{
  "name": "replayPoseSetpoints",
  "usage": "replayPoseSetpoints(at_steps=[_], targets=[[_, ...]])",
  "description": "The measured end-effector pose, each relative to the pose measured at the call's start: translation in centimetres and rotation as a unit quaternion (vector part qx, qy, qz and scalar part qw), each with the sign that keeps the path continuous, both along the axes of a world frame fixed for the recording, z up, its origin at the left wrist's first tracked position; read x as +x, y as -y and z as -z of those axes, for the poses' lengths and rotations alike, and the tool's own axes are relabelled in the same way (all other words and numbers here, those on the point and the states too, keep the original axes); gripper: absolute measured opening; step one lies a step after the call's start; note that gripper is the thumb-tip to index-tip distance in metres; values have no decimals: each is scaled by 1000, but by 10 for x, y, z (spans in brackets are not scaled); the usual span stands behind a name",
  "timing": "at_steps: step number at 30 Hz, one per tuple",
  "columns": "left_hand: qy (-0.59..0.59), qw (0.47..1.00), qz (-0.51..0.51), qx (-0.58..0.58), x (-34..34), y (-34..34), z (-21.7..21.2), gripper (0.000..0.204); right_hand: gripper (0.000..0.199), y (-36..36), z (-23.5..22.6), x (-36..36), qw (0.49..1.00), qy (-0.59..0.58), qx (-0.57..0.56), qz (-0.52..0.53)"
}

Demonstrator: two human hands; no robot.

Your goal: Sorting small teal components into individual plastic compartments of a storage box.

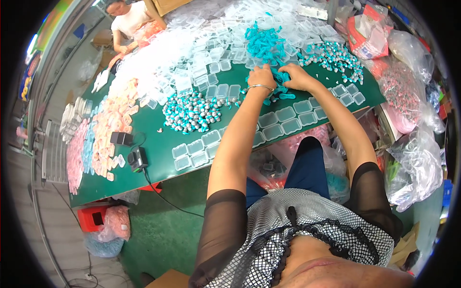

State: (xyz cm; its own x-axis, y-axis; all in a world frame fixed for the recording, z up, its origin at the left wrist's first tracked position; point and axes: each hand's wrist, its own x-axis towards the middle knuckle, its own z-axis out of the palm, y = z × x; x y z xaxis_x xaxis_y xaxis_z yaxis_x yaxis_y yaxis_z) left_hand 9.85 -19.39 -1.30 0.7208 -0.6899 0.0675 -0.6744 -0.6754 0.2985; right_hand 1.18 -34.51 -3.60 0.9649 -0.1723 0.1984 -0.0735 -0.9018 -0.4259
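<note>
- Green tabletop (152, 132), crowded from end to end, in a workroom with a green floor (168, 230).
- Far left: three strips of small pieces, too many to count – pink (75, 156), pale blue (88, 149), peach (108, 132).
- Next, two black devices: one block-shaped box (121, 138) and one unit with a cable (138, 159).
- Behind them at the far edge, one co-worker (129, 21).
- One heap of silver-and-teal pieces (189, 114), uncounted.
- Along the near edge, two rows of shallow clear boxes (291, 126); the left forearm covers part, so no full count.
- Just beyond the heap, three clear boxes side by side (222, 91).
- Left hand (261, 76), one bracelet (260, 87) at its wrist: fingers close together, tips down among the teal pieces; I cannot tell whether they grip any.
- Teal pieces (265, 45): soft-looking, looped and tangled, bright, past counting – one big pile beyond the hands, one smaller clump between them.
- Right hand (298, 78): fingers curved, thumb apart, tips at the clump's right side; whether anything is pinched, I cannot tell.
- Right: a second silver-and-teal heap (336, 58), then stuffed plastic bags (401, 91).
</note>
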Motion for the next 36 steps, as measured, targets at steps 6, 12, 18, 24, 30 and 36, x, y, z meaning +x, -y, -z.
replayPoseSetpoints(at_steps=[6,12,18,24,30,36], targets=[[-26,996,11,-80,6,12,11,56,48,-9,1,5,996,28,79,25],[-137,944,-16,-300,20,4,21,53,47,-16,0,10,973,55,221,25],[-512,707,-30,-486,23,-4,9,66,45,-36,-35,14,942,61,330,26],[-589,560,-58,-580,-11,-17,-21,94,49,-49,-19,27,978,193,79,-21],[-529,473,-115,-695,3,-24,-8,90,51,-95,-32,38,965,245,69,-53],[-554,447,-129,-691,33,-23,18,85,58,-98,-36,43,981,180,-29,-72]])
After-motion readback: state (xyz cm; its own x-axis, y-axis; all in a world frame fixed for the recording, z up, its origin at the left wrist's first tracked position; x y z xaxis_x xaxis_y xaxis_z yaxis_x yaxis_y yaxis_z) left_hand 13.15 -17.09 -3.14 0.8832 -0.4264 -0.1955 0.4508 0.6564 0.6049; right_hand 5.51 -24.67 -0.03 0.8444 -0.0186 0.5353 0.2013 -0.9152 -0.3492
